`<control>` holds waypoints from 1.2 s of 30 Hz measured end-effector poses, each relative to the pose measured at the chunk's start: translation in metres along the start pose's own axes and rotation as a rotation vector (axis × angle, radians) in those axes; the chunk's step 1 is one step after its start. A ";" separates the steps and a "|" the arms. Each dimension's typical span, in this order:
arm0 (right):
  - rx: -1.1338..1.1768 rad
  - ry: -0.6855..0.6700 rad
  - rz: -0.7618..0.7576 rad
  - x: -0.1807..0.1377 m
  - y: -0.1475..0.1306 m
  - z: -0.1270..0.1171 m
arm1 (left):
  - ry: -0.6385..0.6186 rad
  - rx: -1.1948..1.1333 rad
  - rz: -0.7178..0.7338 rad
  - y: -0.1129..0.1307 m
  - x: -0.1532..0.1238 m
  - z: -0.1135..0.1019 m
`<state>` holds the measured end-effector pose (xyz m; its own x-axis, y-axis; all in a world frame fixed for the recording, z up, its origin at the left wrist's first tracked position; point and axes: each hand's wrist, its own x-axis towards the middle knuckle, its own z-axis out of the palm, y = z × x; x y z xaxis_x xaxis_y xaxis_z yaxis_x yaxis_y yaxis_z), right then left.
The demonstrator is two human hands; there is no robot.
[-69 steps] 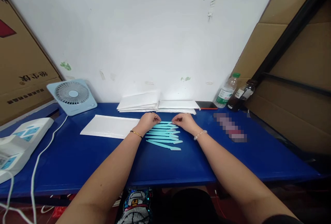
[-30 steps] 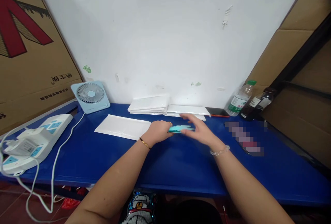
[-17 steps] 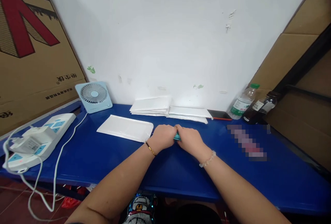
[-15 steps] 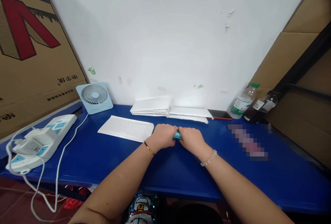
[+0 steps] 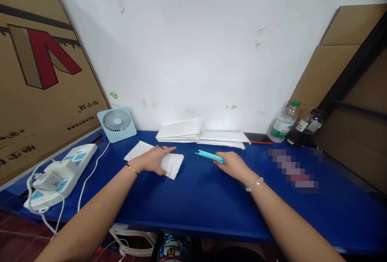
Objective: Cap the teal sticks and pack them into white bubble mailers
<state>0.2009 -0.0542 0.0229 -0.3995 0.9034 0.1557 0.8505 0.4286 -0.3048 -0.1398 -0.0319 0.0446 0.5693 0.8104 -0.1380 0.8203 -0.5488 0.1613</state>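
Your blue table [image 5: 193, 205] runs along a scuffed white wall [image 5: 193, 44], with printed cardboard [image 5: 27, 125] standing beyond its left edge and plain cardboard [image 5: 329, 64] rising past the far right corner. A pale blue fan [image 5: 117, 123] sits near the far left corner, and a white power strip [image 5: 83, 161] lies by the left edge. Against the middle of the far edge you have a left stack of white envelopes [image 5: 178, 130] and a right stack [image 5: 223, 137], then a dark phone [image 5: 259, 138], a green-capped bottle [image 5: 282, 128] and a dark bottle [image 5: 304, 133]. The turquoise sticks [image 5: 207, 155] are slim and bundled lengthwise, their free ends slightly fanned and pointing left; they are above the middle of the table, their right ends clamped between the thumb and fingers of your right hand [image 5: 234, 167]. Your left hand [image 5: 152, 160] lies across a loose white envelope [image 5: 174, 166], wrinkled at its right end, with thumb and forefinger spread apart. That hand covers the envelope's middle, so you cannot tell whether the other fingers grip it. Your right hand hides the sticks' right ends, their overlap makes them hard to count, and blurred blocks mask an object near the right edge.
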 end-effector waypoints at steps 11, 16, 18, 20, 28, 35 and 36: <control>-0.090 -0.045 -0.015 -0.037 -0.001 -0.031 | -0.008 -0.066 0.087 0.025 -0.028 0.010; -0.183 -0.074 -0.015 -0.068 -0.007 -0.045 | 0.109 -0.025 0.091 0.058 -0.050 0.011; -0.260 -0.064 -0.025 -0.076 -0.014 -0.057 | 0.169 -0.098 0.103 0.071 -0.052 0.007; -0.365 -0.026 -0.044 -0.081 -0.024 -0.076 | 0.241 -0.272 0.127 0.084 -0.050 -0.001; -0.692 0.223 -0.075 -0.095 -0.083 -0.162 | 0.347 -0.733 0.315 0.144 -0.033 -0.039; -0.818 0.203 -0.235 -0.095 -0.122 -0.176 | 0.464 -0.861 0.403 0.176 -0.009 -0.030; -0.833 0.186 -0.266 -0.092 -0.126 -0.175 | 0.468 -0.885 0.410 0.178 -0.007 -0.028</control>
<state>0.1907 -0.1926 0.2118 -0.6189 0.7275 0.2959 0.7390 0.4118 0.5332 0.0011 -0.1295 0.1016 0.5600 0.6997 0.4436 0.1345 -0.6051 0.7847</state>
